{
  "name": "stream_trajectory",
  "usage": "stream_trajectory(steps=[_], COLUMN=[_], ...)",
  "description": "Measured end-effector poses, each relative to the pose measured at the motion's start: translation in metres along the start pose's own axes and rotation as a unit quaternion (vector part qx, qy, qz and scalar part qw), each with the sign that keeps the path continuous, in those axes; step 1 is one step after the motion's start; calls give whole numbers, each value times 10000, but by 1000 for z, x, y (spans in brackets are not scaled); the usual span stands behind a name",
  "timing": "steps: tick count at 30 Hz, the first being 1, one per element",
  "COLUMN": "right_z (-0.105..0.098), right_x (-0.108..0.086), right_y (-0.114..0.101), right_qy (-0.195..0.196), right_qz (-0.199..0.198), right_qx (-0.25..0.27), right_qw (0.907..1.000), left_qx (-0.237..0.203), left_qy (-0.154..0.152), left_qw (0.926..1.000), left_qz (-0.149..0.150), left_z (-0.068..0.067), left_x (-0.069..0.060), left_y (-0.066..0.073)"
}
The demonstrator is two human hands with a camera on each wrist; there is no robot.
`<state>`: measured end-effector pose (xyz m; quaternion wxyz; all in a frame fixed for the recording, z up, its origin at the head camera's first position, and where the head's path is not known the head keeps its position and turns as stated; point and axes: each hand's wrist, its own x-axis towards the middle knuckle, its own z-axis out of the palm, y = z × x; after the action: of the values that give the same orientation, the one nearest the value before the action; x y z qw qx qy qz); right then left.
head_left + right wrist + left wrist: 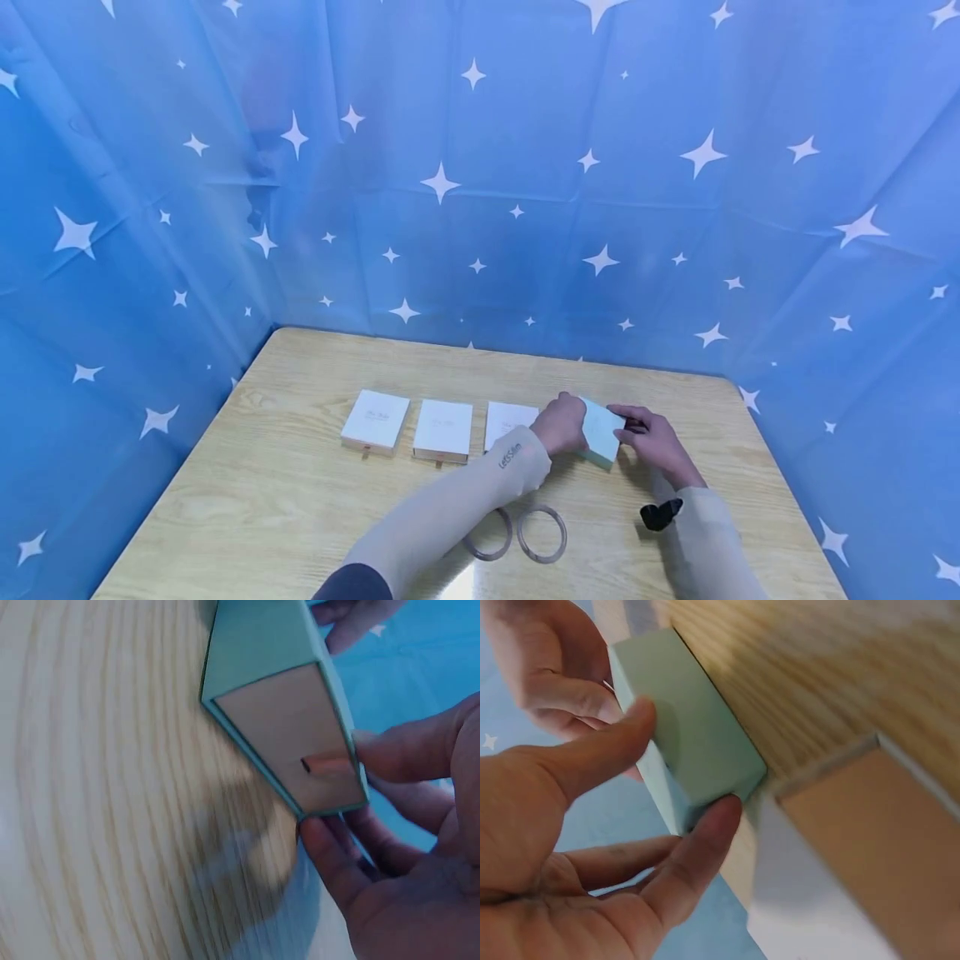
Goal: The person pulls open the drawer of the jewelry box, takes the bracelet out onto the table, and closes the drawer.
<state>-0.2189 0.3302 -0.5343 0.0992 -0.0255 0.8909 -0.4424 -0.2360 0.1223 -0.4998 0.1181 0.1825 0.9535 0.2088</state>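
Observation:
A mint-green drawer box [601, 433] rests on the table at the right end of a row of boxes, turned at an angle. My left hand [562, 423] grips its left side; in the left wrist view the thumb lies on one green face and a fingertip presses the end. With thumb and fingers, my right hand [660, 448] pinches the opposite end. The right wrist view shows the tan drawer front [289, 735] with a small orange-brown ribbon pull [330, 766]; the drawer sits inside its sleeve.
Three white boxes with faint lettering stand leftward: the left box [376, 421], the middle box [442, 429] and the partly covered third box [508, 419]. Two translucent rings, the right ring [563, 533] and the left ring [507, 542], lie nearer me. A starry blue curtain [517, 167] borders the wooden table [285, 492].

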Motion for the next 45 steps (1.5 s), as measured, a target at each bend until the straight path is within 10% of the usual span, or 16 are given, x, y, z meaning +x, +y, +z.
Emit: stream_trajectory(steps=[27,38,45], right_z=[-6,-3,-5], right_x=[4,1,-5], right_y=[8,3,1], right_qy=[-495,-73,-53], right_qz=[-927,-141,593], right_qx=[-164,-317,142], right_qw=[9943,9994,9981], left_qx=[-551,-191,480], left_qy=[404,681,446], left_qw=[9950,9955,9978], left_qz=[-728,-626,-50], left_z=[16,10,6], left_x=[-32,-32,-23], left_y=[23,20,12])
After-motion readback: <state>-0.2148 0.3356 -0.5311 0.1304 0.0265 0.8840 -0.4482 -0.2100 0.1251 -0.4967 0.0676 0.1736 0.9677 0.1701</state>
